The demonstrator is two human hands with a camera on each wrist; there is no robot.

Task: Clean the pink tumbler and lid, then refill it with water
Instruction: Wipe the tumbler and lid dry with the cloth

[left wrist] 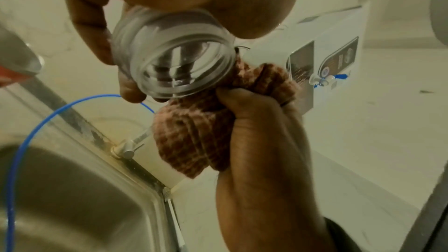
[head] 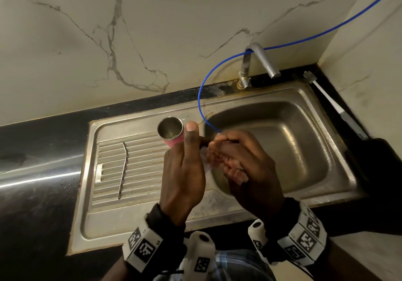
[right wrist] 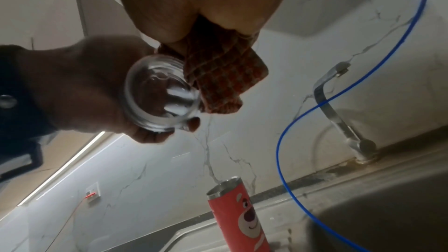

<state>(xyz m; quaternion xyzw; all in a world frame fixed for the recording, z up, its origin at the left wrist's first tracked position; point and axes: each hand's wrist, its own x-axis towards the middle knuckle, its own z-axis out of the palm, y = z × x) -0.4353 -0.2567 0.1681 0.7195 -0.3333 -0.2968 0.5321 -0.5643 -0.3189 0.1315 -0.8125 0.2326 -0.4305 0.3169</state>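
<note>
Over sink [head: 304, 141]: left hand [left wrist: 101, 32] grips lid [left wrist: 174, 60] (cloth [left wrist: 194, 131] beside).

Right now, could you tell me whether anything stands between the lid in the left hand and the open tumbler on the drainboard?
Nothing visible does: the left hand holds the clear lid just right of the open pink tumbler, though its thumb hides part of that gap.

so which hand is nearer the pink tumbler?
Left. The left hand, holding the clear lid, is beside the pink tumbler; the right hand grips the cloth over the basin.
</note>
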